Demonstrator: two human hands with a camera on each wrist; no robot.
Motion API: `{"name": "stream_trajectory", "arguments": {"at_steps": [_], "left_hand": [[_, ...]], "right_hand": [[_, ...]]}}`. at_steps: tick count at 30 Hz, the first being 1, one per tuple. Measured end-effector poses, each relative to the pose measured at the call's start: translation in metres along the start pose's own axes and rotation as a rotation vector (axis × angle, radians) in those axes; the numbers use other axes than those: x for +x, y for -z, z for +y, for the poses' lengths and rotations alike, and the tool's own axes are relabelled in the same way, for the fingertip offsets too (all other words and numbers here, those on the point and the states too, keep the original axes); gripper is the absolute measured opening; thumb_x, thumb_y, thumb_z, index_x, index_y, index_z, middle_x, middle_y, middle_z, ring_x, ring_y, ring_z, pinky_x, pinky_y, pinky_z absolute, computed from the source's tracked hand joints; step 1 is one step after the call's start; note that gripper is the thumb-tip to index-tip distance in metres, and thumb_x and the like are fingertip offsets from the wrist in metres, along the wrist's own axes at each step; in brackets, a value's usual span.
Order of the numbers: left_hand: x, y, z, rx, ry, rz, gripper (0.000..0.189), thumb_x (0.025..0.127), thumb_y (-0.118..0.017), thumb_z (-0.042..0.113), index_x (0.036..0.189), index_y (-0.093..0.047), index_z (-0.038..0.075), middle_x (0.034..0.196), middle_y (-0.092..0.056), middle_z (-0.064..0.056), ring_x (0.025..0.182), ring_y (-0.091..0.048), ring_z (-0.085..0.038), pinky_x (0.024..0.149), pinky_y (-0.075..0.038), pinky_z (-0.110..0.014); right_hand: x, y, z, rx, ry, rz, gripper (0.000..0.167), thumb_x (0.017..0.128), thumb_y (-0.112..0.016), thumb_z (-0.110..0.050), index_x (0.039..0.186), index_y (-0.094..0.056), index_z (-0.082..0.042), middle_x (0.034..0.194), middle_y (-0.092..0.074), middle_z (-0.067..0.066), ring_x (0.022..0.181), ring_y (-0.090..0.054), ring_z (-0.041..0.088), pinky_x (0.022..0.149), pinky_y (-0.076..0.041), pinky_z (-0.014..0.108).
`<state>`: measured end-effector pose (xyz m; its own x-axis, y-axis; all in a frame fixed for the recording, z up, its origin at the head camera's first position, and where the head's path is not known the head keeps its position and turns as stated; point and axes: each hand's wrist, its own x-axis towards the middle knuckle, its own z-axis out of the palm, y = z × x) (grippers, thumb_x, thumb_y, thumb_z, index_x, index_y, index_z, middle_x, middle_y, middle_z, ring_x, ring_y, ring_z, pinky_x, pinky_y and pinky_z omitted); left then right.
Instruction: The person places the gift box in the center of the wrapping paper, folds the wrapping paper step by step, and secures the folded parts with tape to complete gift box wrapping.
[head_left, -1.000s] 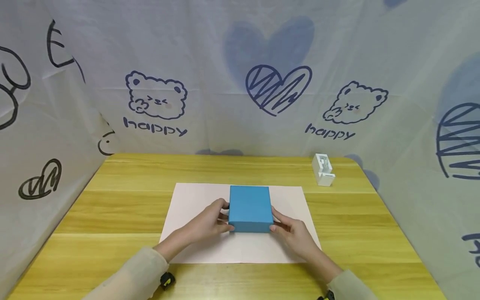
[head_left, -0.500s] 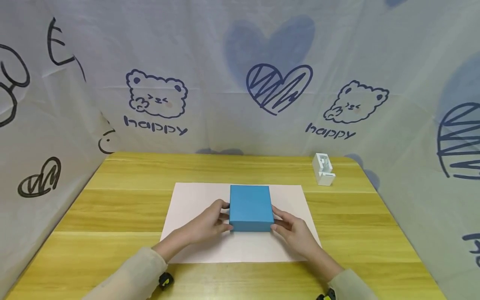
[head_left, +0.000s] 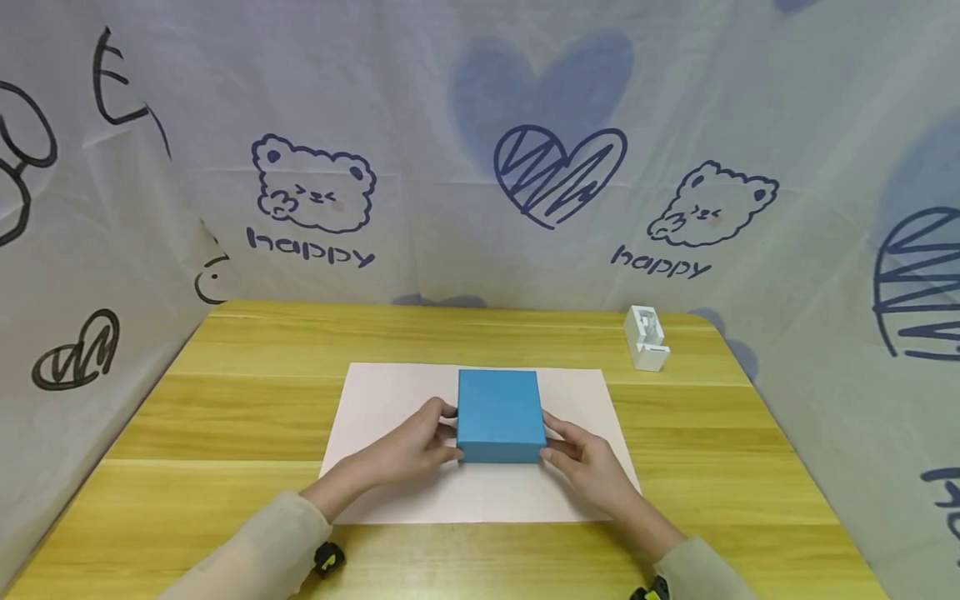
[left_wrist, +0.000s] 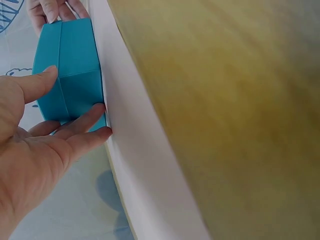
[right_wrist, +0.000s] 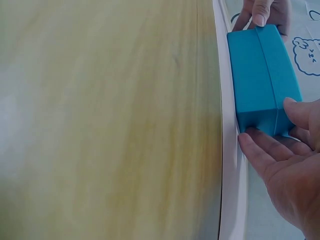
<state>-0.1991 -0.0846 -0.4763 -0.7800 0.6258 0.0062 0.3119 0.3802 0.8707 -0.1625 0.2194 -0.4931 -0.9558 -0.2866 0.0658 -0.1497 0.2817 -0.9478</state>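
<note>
A square blue box (head_left: 500,408) with a lid rests on a white sheet of paper (head_left: 390,392). My left hand (head_left: 408,446) holds its left side, thumb at the near left corner and fingers along the side. On the opposite side my right hand (head_left: 592,471) grips it the same way, thumb at the near right corner. In the left wrist view the seam between lid and base shows on the box (left_wrist: 75,65), with the left thumb (left_wrist: 45,82) on the lid part. The right wrist view shows the right thumb (right_wrist: 297,112) on the lid too. The box's contents are hidden.
A small white holder (head_left: 647,340) stands at the back right of the wooden table (head_left: 225,417). White cloth with drawn bears and hearts (head_left: 558,175) hangs behind and at both sides. Small black devices (head_left: 328,558) sit at the wrists.
Both hands keep their hold and the box stays in place on the paper. Only the head view has shifted very slightly.
</note>
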Motion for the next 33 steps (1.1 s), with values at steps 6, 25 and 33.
{"name": "stream_trajectory", "arguments": {"at_steps": [6, 25, 33], "left_hand": [[0.0, 0.0, 0.0, 0.015, 0.009, -0.002, 0.042, 0.102, -0.065, 0.005, 0.134, -0.039, -0.007, 0.141, -0.05, -0.031, 0.129, -0.061, -0.037, 0.102, -0.056, -0.037], [0.0, 0.016, 0.019, 0.687, -0.165, 0.155, 0.081, 0.1, -0.067, 0.047, 0.161, -0.035, 0.005, 0.172, -0.023, -0.01, 0.156, -0.027, -0.032, 0.123, -0.034, -0.05], [0.011, 0.001, 0.02, 0.885, -0.252, -0.018, 0.082, 0.105, -0.053, 0.055, 0.166, -0.023, 0.007, 0.175, -0.013, -0.009, 0.16, -0.015, -0.034, 0.128, -0.02, -0.052]], "right_hand": [[0.0, 0.001, -0.001, -0.005, 0.001, 0.007, 0.057, 0.1, -0.064, 0.004, 0.153, -0.045, 0.006, 0.158, -0.044, 0.024, 0.13, -0.06, 0.041, 0.099, -0.056, 0.029], [-0.007, 0.07, 0.001, -0.376, -0.088, 0.154, 0.052, 0.105, -0.062, -0.014, 0.151, -0.046, 0.005, 0.151, -0.051, 0.026, 0.128, -0.059, 0.044, 0.106, -0.052, 0.055], [-0.013, 0.089, 0.01, -0.656, -0.093, 0.011, 0.07, 0.099, -0.072, -0.022, 0.153, -0.04, 0.012, 0.154, -0.043, 0.034, 0.141, -0.039, 0.055, 0.114, -0.036, 0.068]]}}
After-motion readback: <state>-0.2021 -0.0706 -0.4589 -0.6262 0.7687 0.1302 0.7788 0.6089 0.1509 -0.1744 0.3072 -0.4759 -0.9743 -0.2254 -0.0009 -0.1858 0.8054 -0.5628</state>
